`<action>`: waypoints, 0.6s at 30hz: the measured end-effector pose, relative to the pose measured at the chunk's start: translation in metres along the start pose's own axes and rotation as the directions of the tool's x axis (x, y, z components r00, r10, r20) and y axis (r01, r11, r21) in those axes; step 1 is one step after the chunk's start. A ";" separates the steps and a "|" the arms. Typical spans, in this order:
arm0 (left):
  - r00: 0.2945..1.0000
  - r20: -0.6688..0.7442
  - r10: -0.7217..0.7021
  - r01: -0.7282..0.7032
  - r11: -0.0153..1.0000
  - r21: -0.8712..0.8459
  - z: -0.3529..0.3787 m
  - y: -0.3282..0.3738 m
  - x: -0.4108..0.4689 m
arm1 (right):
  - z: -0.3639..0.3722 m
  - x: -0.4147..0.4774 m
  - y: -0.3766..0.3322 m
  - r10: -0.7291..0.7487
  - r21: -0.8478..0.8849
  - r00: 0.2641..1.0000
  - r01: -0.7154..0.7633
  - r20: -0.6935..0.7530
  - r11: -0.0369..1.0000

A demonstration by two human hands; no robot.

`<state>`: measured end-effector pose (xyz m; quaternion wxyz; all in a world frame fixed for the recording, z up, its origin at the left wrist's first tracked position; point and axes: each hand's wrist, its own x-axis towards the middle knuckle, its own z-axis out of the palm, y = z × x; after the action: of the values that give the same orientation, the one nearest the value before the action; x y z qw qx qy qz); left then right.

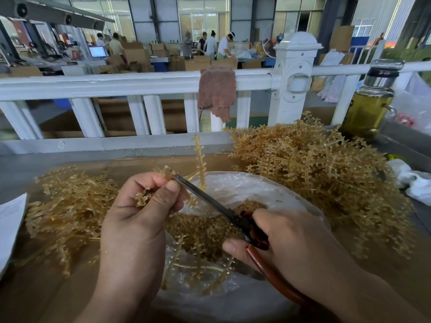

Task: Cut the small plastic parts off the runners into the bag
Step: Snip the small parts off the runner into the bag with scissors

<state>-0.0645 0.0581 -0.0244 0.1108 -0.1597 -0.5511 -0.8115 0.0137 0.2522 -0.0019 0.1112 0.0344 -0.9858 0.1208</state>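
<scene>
My left hand [144, 206] pinches an amber plastic runner [200, 159] whose branches stick up and out over the clear plastic bag [235, 185]. My right hand [286, 238] grips scissors [210, 199] with reddish-brown handles; the blade tips meet the runner right by my left thumb. Inside the bag lies a heap of small amber cut parts [205, 229]. A big pile of runners with parts still attached [314, 169] sits to the right. Stripped runners [67, 206] lie in a heap to the left.
A white railing [140, 82] with a brown cloth [218, 89] hung on it runs along the table's far side. A glass bottle of yellow liquid [368, 106] stands at the right. White paper [9, 220] lies at the left edge. Several people work among cartons far behind.
</scene>
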 end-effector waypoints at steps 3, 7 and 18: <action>1.000 0.015 0.016 -0.016 1.000 0.010 0.000 0.000 0.000 | -0.001 0.000 -0.001 0.003 0.001 1.000 -0.003 0.002 1.000; 0.999 0.034 0.006 -0.006 1.000 -0.002 0.000 0.001 0.000 | 0.001 -0.001 0.000 0.003 -0.024 1.000 -0.003 -0.016 1.000; 0.999 0.040 0.008 -0.007 1.000 -0.011 0.002 0.001 -0.001 | 0.004 0.000 0.001 0.005 -0.004 1.000 -0.005 -0.024 1.000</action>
<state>-0.0630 0.0592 -0.0230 0.1020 -0.1787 -0.5483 -0.8105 0.0127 0.2518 -0.0056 0.1226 0.0303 -0.9848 0.1196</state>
